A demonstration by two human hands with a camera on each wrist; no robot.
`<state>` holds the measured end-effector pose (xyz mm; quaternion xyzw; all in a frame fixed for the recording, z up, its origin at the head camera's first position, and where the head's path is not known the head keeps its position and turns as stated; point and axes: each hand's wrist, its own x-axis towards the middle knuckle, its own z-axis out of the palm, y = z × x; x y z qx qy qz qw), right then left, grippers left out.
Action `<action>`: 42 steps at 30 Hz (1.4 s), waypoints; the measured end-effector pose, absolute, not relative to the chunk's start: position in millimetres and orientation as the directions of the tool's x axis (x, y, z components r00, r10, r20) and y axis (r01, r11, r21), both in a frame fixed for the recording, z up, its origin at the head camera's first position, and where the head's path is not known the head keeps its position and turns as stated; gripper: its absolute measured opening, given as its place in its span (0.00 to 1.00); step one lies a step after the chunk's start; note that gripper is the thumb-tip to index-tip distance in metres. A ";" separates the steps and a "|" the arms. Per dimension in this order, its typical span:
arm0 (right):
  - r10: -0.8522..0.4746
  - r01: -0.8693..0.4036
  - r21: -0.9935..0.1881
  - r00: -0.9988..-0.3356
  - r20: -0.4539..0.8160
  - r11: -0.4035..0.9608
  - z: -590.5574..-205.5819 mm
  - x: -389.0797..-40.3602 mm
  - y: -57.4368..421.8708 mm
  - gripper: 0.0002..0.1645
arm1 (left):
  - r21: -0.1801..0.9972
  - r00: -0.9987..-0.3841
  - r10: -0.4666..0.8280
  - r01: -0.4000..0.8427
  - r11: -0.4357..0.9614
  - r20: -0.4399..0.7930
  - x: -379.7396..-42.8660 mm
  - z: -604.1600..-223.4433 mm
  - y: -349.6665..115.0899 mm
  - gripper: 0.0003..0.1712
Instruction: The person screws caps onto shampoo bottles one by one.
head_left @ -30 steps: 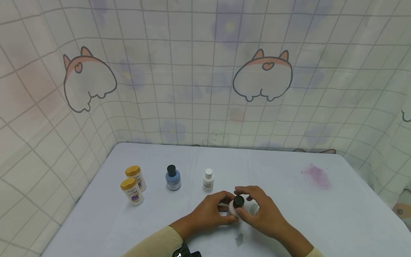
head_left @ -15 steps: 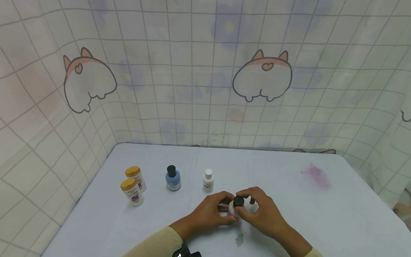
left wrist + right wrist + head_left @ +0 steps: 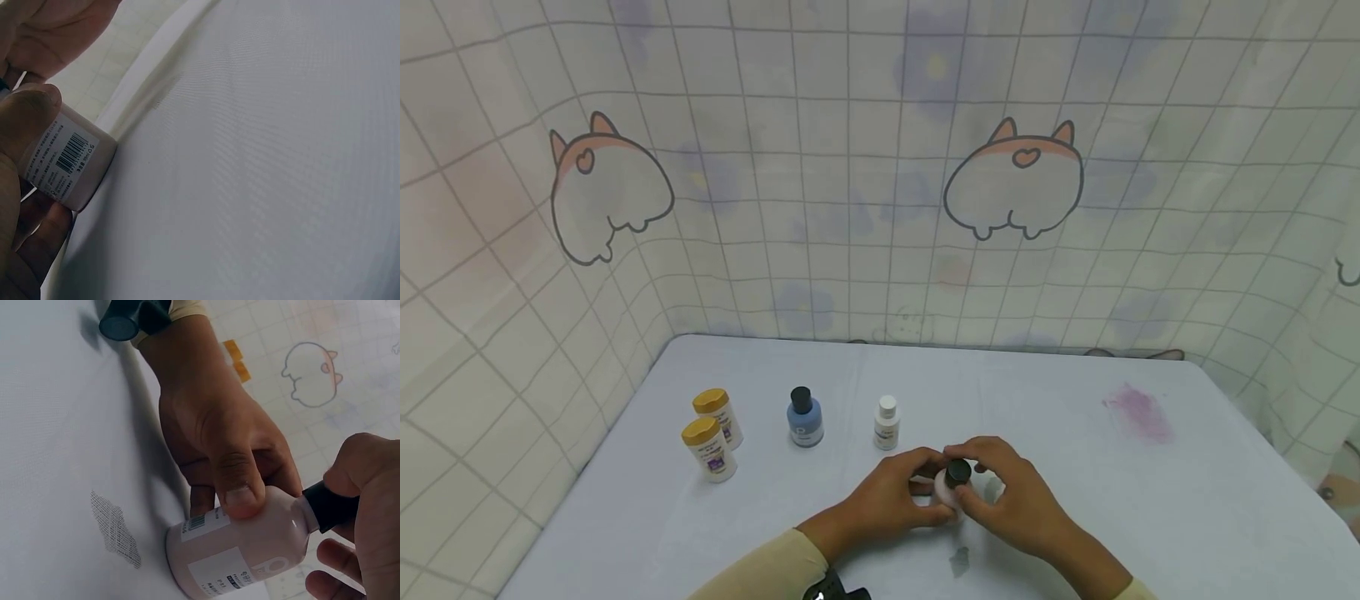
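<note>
A pale pink bottle (image 3: 284, 522) with white labels and a black cap (image 3: 958, 473) stands on the white-covered table. My left hand (image 3: 887, 497) grips its body, thumb on one side and fingers round the other. The barcode label (image 3: 72, 153) shows beside the left thumb in the left wrist view. My right hand (image 3: 1026, 504) has its thumb and index finger at the black cap, pinching it from two sides. The other right fingers are bent near the bottle's neck, partly hidden in the head view.
Behind the hands stand a small white bottle (image 3: 887, 423) and a blue bottle (image 3: 806, 419) with a black cap. Two white jars with yellow lids, a front one (image 3: 710, 450) and a rear one (image 3: 718, 412), are at left. A pink stain (image 3: 1141, 412) marks the cloth at right.
My right thumb and fingers shift slightly round the black cap, the index finger moving in and then back leftward. The left hand and the pink bottle stay in place.
</note>
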<state>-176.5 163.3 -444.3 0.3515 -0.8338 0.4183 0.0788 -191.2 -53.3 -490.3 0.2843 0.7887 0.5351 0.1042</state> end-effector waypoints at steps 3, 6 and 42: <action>-0.523 -0.663 -0.632 -0.732 0.436 0.401 -444.1 -177.1 162.8 0.21 | 0.901 -0.819 0.557 0.337 0.272 0.138 -191.3 -490.2 -53.0 0.35; -0.485 -0.641 -0.629 -0.759 0.434 0.440 -445.0 -176.9 161.4 0.20 | 0.898 -0.822 0.552 0.342 0.278 0.143 -191.5 -490.2 -52.5 0.34; -0.351 -0.425 -0.719 -0.899 0.262 0.551 -445.8 -175.2 157.5 0.25 | 0.897 -0.817 0.557 0.351 0.270 0.152 -190.9 -491.0 -52.1 0.31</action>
